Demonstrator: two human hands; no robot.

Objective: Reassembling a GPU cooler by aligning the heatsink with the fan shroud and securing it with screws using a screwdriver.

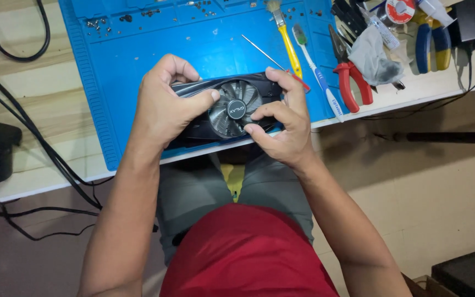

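**Graphics card in both hands, at the near edge of the mat**

Red shirt and grey-trousered lap fill the bottom of my view; above them the forearms rise to the bench.

- Item held: black graphics card (227, 107), fan side up, over the near edge of the blue work mat (138, 55), partly past the table edge.
- Left hand (166, 104): wrapped over the card's left end, thumb lying across toward the fan (235, 108). Closed on the shroud.
- Right hand (281, 124): curled round the right end, fingertips on the fan blades beside the hub.
- On the mat beyond: loose small screws (97, 23), a thin screwdriver (273, 59), a yellow-handled brush (287, 41), a toothbrush (317, 77).
- Right of the mat: red-handled pliers (350, 80), a grey rag (372, 55), blue-and-yellow pliers (430, 41).
- Left: black cables (34, 137) trailing over the wooden tabletop (23, 82).

Risks, as I judge them: fingers pressing on the blades could bend or snap one; the card hangs over the lap, so a slipped grip would drop it floorward; the scattered screws could roll away if the mat is nudged.
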